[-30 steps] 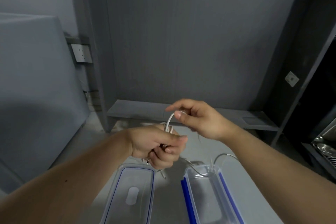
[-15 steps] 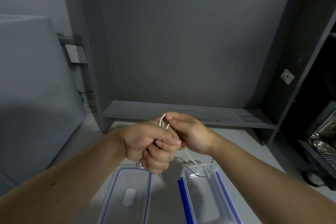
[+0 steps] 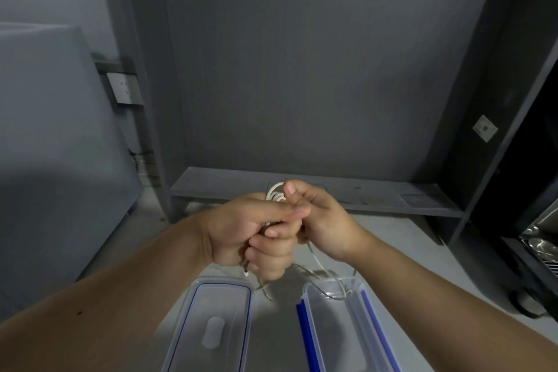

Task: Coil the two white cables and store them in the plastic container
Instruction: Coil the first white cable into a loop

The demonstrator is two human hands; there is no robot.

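Observation:
My left hand (image 3: 253, 232) is closed around a bundle of white cable (image 3: 275, 195), whose loops stick out above the fist. My right hand (image 3: 323, 220) touches the left one and pinches the same cable at the top of the loops. A loose strand (image 3: 317, 263) runs down from under my right hand into the far end of the clear plastic container (image 3: 359, 296) with blue side strips. A short cable end (image 3: 262, 288) dangles below my left fist. Whether one or two cables are in the bundle is hidden by my fingers.
The container's clear lid (image 3: 193, 320) with a blue seal lies to the left of it on the grey table (image 3: 271, 335). A low grey shelf (image 3: 377, 199) runs along the wall behind. A dark cabinet (image 3: 519, 130) stands at the right.
My right hand came down from its raised position and closed in against the left fist, laying another loop on the bundle. The loose strand over the container has shortened.

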